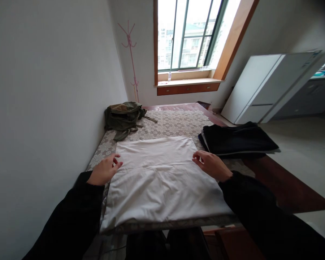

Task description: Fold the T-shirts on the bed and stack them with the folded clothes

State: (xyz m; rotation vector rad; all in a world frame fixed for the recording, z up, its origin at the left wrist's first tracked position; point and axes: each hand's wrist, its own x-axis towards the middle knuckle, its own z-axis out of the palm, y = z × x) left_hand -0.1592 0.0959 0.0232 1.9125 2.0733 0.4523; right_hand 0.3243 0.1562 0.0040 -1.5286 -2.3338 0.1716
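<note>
A white garment [162, 187], its exact kind not clear, lies spread over the table in front of me, folded into a rough rectangle with creases across its middle. My left hand [105, 169] hovers by its left edge, fingers bent and thumb apart, with nothing between them. At the opposite edge, my right hand [212, 165] has its fingers loosely curved and apart over the fabric. Whether its fingertips touch the cloth is hard to tell. To the right of that hand sits a stack of dark folded clothes [237, 139].
A floral tablecloth [176, 122] covers much of the reddish wooden table [281, 184]. An olive backpack [123, 115] rests at the far left, against the wall. Beyond stand a pink coat rack [131, 54], a window and a white fridge [260, 85].
</note>
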